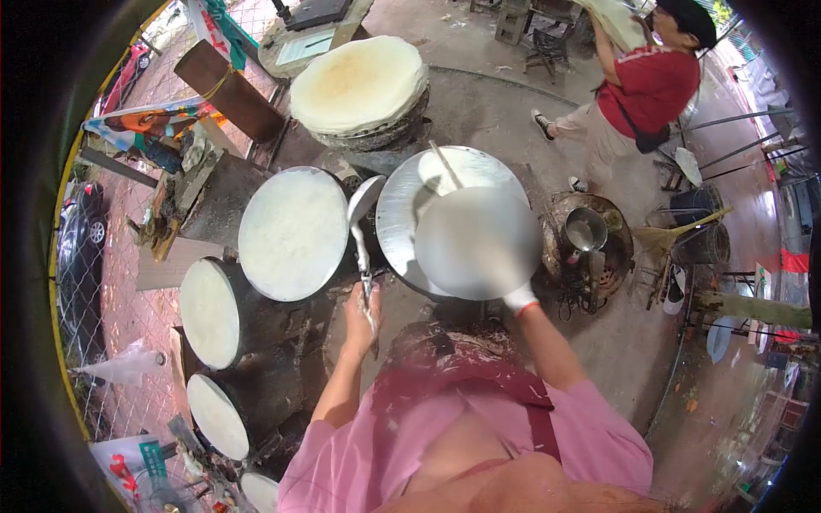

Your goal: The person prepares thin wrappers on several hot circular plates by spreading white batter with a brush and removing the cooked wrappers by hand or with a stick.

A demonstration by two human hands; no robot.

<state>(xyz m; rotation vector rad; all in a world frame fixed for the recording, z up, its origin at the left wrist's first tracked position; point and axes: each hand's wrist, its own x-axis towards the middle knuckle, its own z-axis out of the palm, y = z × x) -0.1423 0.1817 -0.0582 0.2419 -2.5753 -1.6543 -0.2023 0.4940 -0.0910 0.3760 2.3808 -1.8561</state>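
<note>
My left hand (363, 312) is closed around the handle of a metal ladle (365, 195), which is coated in white batter. The bowl of the ladle is beside the left rim of a wide metal basin (396, 234). White batter (471, 165) lies in the far part of the basin, with a wooden stick (447, 165) leaning in it. My right hand (518, 297) wears a white glove at the basin's near right side. A round blurred patch covers its fingers, so its grip is hidden. Left of the ladle sits a round pan (294, 233) covered with a white layer.
More white-covered round pans (210, 314) curve along my left. Behind the basin, a thick stack of pale round sheets (359, 83) rests on a round stand. A small metal pot (586, 229) is on a drum to the right. Another person (657, 90) holds a pale sheet.
</note>
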